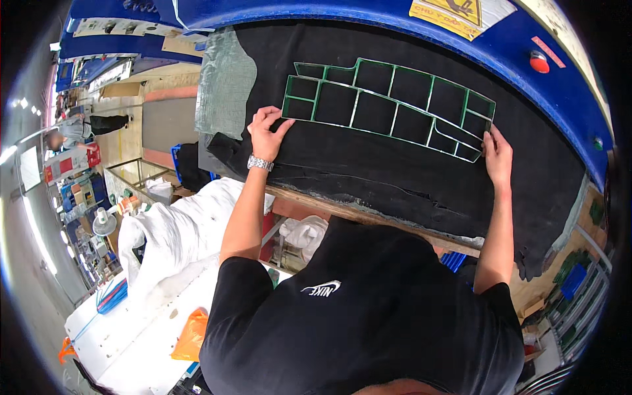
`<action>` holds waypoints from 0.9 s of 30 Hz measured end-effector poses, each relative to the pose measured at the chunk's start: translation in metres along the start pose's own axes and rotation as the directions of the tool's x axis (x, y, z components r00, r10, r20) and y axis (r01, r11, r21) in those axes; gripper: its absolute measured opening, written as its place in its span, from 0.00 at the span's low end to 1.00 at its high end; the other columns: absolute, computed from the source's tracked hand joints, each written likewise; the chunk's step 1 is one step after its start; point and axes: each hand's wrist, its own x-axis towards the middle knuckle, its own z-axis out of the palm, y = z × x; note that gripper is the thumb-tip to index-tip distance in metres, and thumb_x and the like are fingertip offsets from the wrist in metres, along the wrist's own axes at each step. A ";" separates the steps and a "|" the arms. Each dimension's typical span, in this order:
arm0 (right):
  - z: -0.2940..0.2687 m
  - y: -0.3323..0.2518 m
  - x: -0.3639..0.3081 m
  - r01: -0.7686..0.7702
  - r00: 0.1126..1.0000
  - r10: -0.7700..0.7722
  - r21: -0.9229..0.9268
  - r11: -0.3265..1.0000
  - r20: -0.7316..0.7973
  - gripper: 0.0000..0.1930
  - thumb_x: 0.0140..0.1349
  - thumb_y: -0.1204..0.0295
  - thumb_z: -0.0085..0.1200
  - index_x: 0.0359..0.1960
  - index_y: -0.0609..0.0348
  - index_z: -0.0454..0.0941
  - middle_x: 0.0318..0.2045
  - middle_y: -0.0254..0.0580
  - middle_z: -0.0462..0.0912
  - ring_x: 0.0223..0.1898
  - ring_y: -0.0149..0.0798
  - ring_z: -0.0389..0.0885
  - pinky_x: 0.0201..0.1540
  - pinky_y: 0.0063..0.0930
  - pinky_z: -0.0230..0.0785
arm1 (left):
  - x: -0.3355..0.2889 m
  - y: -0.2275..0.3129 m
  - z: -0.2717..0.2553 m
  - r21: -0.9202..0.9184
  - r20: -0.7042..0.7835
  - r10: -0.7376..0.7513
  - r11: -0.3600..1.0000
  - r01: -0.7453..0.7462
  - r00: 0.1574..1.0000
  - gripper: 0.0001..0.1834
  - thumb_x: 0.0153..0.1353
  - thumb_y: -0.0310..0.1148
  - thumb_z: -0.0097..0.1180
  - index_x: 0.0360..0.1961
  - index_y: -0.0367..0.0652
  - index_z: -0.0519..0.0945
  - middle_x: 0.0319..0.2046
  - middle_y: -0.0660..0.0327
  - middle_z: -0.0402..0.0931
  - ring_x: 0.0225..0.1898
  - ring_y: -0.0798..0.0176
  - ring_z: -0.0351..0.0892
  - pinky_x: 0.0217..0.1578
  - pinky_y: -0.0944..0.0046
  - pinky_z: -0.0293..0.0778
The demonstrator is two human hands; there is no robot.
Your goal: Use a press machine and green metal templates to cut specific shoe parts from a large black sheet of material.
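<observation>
We press our left hand [266,131] and right hand [498,155], fingers curled on its 2 ends, against the green-edged steel cutting die [388,108], a curved grid of open cells lying flat on the black mat [368,174].

Factory floor: blue press machine [368,16], steel cutting die [388,105], black sheet material [368,164].

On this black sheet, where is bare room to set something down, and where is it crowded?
Free: the strip of black sheet between the green cutting frame and the near table edge. Crowded: the frame's ends, under the left hand and right hand.
</observation>
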 end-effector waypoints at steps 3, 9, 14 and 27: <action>-0.002 0.005 0.000 0.012 1.000 -0.012 0.020 1.000 -0.026 0.16 0.75 0.71 0.50 0.60 0.63 0.79 0.23 0.28 0.74 0.25 0.22 0.71 0.30 0.22 0.68 | 0.003 0.002 -0.002 -0.014 -0.018 0.028 1.000 -0.028 0.999 0.17 0.47 0.37 0.78 0.38 0.47 0.88 0.43 0.67 0.81 0.47 0.60 0.79 0.48 0.57 0.67; 0.000 0.001 0.009 0.018 0.999 -0.019 -0.018 1.000 -0.040 0.16 0.74 0.71 0.52 0.59 0.64 0.79 0.23 0.29 0.74 0.25 0.22 0.72 0.29 0.22 0.68 | 0.014 -0.004 0.003 -0.015 -0.015 0.031 0.999 -0.031 0.999 0.16 0.46 0.37 0.78 0.36 0.46 0.88 0.44 0.67 0.81 0.47 0.60 0.79 0.47 0.58 0.66; 0.005 0.002 0.014 0.051 0.998 -0.050 0.014 0.999 -0.048 0.16 0.74 0.69 0.53 0.58 0.65 0.79 0.22 0.31 0.75 0.24 0.24 0.72 0.29 0.25 0.69 | 0.012 -0.005 -0.010 0.022 -0.045 0.054 0.998 -0.053 0.998 0.16 0.46 0.37 0.78 0.36 0.44 0.87 0.42 0.65 0.82 0.45 0.58 0.80 0.46 0.56 0.71; -0.027 -0.025 -0.012 0.343 0.870 -0.386 -0.186 0.921 -0.307 0.18 0.72 0.66 0.57 0.57 0.66 0.80 0.50 0.50 0.86 0.49 0.36 0.85 0.54 0.29 0.75 | -0.042 0.125 0.004 -0.274 0.238 0.117 0.960 -0.049 0.964 0.22 0.54 0.38 0.72 0.49 0.43 0.82 0.42 0.58 0.78 0.47 0.52 0.78 0.48 0.51 0.74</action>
